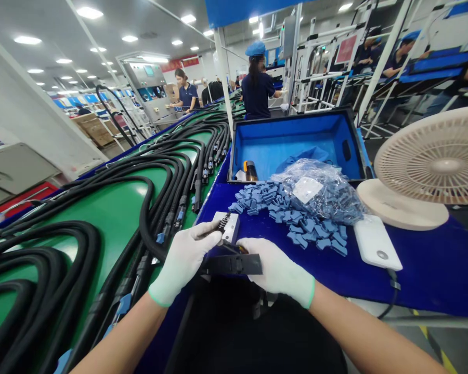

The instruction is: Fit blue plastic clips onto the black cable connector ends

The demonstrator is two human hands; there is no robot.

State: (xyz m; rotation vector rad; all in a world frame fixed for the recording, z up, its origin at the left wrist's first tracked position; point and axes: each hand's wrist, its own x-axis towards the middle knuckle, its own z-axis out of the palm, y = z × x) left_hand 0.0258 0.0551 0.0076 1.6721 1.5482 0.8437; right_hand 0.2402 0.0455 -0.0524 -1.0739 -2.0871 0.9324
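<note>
My left hand (187, 257), in a white glove, is closed, thumb and fingers pinched together near a white block (231, 228). A small black ribbed piece, like a spring, (222, 223) shows at its fingertips against the block; I cannot tell whether it is gripped. My right hand (276, 270), also gloved, is closed around the far side of a long black plastic part (237, 265), which lies level between both hands. Small dark bits between the fingertips are too blurred to name. Right of the block spreads a pile of small blue plastic clips (261, 197).
Black corrugated hoses (152, 197) with connector ends cover the green conveyor (113, 208) on the left. A blue bin (292, 130) stands behind a clear plastic bag (320, 187). A fan (437, 156) and white power bank (376, 243) sit right. Co-workers (256, 88) are farther back.
</note>
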